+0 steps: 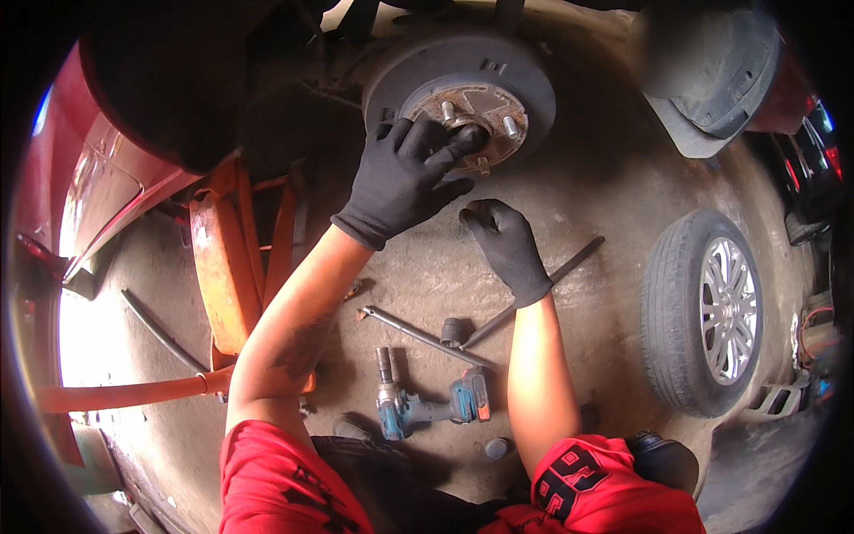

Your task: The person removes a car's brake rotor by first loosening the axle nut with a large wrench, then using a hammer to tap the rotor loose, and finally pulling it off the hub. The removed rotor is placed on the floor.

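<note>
My left hand (400,178), in a black work glove, reaches to the face of the wheel hub (485,102). Its index finger lies over the hub's centre, and its thumb stands apart, so the hand looks open; the other fingertips are partly hidden. Bare wheel studs (510,126) stick out around the hub, in front of a round grey brake drum or disc (525,80). Just below it, my right hand (505,245), gloved alike, has its fingers curled in and closed. Whatever they may hold is hidden.
An orange jack (227,276) stands at left, its handle running leftward. Between my arms lie a blue cordless impact wrench (427,409), a metal bar (418,331), a black socket (455,332) and a long dark rod (578,264). A wheel with tire (676,311) stands at right.
</note>
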The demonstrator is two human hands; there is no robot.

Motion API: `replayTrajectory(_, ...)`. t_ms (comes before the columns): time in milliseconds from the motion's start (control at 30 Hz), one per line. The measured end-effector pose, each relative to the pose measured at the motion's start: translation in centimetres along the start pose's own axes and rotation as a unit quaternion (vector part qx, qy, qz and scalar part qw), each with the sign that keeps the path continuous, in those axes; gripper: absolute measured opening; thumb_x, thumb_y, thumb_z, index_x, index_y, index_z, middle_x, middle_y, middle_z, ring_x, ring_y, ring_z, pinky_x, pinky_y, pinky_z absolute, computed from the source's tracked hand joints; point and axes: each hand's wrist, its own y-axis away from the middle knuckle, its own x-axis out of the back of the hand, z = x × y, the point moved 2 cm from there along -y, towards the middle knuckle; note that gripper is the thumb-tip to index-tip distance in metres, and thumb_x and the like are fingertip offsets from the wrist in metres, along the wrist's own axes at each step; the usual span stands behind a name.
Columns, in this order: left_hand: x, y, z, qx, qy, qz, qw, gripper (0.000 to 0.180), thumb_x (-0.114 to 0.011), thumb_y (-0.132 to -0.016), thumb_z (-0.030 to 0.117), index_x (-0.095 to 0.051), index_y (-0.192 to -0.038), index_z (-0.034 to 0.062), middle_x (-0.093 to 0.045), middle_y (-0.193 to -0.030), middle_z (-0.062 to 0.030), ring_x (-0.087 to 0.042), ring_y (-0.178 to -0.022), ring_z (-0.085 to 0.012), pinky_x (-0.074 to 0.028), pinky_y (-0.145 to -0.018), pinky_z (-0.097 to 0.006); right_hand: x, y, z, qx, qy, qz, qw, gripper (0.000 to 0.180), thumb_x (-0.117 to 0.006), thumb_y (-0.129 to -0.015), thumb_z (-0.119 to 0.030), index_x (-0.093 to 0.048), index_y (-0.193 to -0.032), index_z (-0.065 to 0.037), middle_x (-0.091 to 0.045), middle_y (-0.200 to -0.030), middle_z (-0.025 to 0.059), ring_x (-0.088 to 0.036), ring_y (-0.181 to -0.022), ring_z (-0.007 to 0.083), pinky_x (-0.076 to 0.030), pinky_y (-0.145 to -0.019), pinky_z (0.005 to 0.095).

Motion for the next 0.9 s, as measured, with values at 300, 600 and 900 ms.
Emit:
replayTrajectory(300, 0.1, 0.6, 0.1, 0.047, 0.012, -0.033, 0.998, 0.042, -0.08, -0.071, 0.035, -0.066, -0.105, 0.0159, -0.058, -0.089, -0.0028, -0.059, -0.085, -0.0237, -0.045, -0.074, -0.037, 0.4, 0.1, -1.3, 0.016, -0.017, 0.019, 1.0, 0.023, -0.069, -0.088, -0.021, -0.066, -0.092, 0.001, -0.068, -0.08, 0.0108, -0.061, -0.073, 0.0139, -0.049, -0.072, 0.03)
replayTrajectory(600, -0.5, 1.4, -1.2, 0.023, 0.017, 0.004, 1.0, 0.037, -0.082, -0.07, 0.027, -0.066, -0.101, 0.0151, -0.061, -0.084, -0.0011, -0.061, -0.079, -0.0212, -0.046, -0.07, -0.036, 1.4, -1.3, -6.8, -0.025, -0.149, 0.122, 0.981, 0.031, -0.061, -0.096, -0.026, -0.064, -0.083, 0.002, -0.06, -0.066, 0.0007, -0.058, -0.057, 0.0072, -0.044, -0.052, 0.0237)
replayTrajectory(900, 1.8, -0.4, -3.7, 0.146, -0.074, 0.145, 0.976, 0.063, -0.078, -0.078, 0.028, -0.05, -0.13, 0.0042, -0.052, -0.129, -0.0205, -0.053, -0.114, -0.037, -0.043, -0.095, -0.046, -1.3, -3.9, -7.2, -0.145, -0.475, -0.058, 0.866, 0.057, -0.05, -0.096, -0.052, -0.056, -0.089, 0.004, -0.059, -0.064, 0.0113, -0.063, -0.052, 0.0189, -0.049, -0.043, 0.0291)
